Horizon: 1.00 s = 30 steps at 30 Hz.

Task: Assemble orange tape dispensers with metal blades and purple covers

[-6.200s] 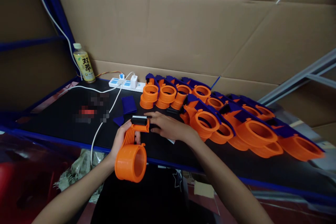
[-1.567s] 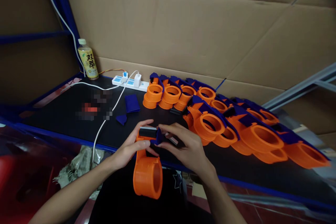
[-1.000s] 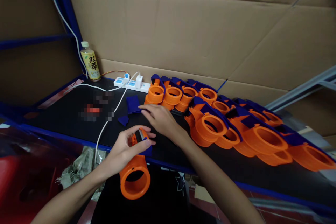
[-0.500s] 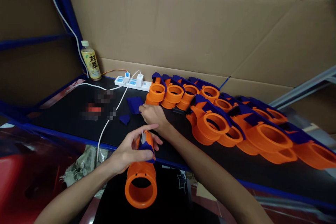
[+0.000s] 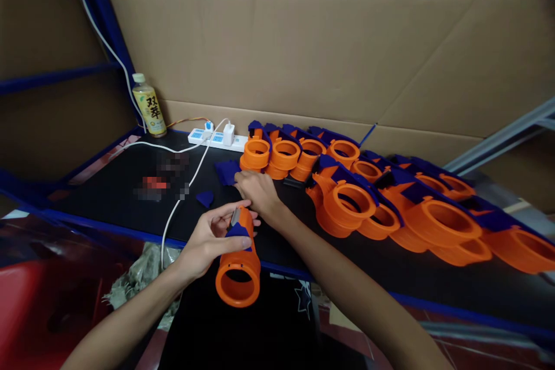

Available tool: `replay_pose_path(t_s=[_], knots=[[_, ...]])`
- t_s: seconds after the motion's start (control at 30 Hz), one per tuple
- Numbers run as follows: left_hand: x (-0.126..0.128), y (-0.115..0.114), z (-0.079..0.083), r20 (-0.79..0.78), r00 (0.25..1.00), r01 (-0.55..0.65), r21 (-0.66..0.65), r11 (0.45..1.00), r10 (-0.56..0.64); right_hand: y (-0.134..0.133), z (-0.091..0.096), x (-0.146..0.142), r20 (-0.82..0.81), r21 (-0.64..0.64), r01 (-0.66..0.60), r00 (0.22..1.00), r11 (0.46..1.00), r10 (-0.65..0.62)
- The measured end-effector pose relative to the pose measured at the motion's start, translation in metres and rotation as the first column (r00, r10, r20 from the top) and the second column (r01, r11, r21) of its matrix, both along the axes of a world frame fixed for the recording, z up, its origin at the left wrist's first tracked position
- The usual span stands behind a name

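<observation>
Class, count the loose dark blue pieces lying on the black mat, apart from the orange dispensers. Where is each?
2. A larger blue piece lies at the right hand fingertips; a smaller blue piece sits nearer, beside the white cable. The hand may hide others.

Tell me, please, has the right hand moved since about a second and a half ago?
Yes. The right hand left the orange dispenser and went forward toward the power strip, onto blue pieces.

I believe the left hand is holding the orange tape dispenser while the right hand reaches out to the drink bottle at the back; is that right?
Not quite. In the head view, the left hand does hold the orange tape dispenser, but the right hand reaches to the dark blue pieces on the table, not the drink bottle, which stands apart.
</observation>
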<state>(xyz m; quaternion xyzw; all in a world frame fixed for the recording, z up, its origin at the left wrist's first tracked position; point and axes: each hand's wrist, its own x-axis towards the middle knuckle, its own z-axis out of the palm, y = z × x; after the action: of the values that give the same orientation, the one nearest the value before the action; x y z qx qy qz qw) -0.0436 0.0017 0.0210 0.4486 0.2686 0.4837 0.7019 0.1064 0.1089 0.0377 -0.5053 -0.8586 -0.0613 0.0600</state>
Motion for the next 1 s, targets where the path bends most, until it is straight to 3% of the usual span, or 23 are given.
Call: replay_pose_path(t_s=[0.23,0.43,0.5,0.57,0.63,0.7,0.77,0.83,0.93,1.0], knots=[[0.0,0.003,-0.005,0.024,0.998,-0.059,0.024,0.998,0.059,0.0,-0.004,0.001,-0.097,0.009,0.009,0.995,1.0,-0.008],[-0.003,0.003,-0.002,0.036,0.997,-0.066,0.013,0.998,0.066,-0.007,0.008,0.009,-0.28,0.085,-0.017,0.959,0.996,0.04],[-0.005,0.001,0.0,0.051,0.997,-0.058,0.02,0.998,0.057,-0.014,0.012,0.018,-0.476,0.113,0.005,0.878,0.994,0.05],[-0.006,-0.001,0.001,0.054,0.998,-0.047,0.041,0.998,0.045,-0.026,0.012,0.03,-0.724,0.081,0.038,0.689,0.996,0.033],[-0.006,-0.002,-0.001,0.041,0.999,-0.029,0.05,0.998,0.027,-0.041,0.01,0.043,-0.875,-0.037,0.02,0.483,0.999,-0.042],[-0.005,-0.003,-0.003,0.01,0.999,-0.041,0.049,0.998,0.041,-0.053,0.005,0.055,-0.901,-0.199,-0.037,0.399,0.979,-0.168],[-0.003,-0.002,-0.005,-0.037,0.996,-0.078,0.047,0.996,0.079,-0.061,-0.001,0.062,-0.838,-0.349,-0.064,0.467,0.935,-0.281],[-0.001,-0.001,-0.007,-0.086,0.989,-0.116,0.043,0.992,0.119,-0.061,-0.006,0.065,-0.743,-0.384,-0.013,0.598,0.923,-0.301],[0.001,0.002,-0.007,-0.126,0.978,-0.162,0.019,0.987,0.163,-0.057,-0.009,0.063,-0.581,-0.238,0.114,0.779,0.965,-0.235],[0.002,0.003,-0.008,-0.128,0.972,-0.199,-0.008,0.98,0.196,-0.056,-0.009,0.058,-0.444,-0.168,0.201,0.859,0.965,-0.256]])
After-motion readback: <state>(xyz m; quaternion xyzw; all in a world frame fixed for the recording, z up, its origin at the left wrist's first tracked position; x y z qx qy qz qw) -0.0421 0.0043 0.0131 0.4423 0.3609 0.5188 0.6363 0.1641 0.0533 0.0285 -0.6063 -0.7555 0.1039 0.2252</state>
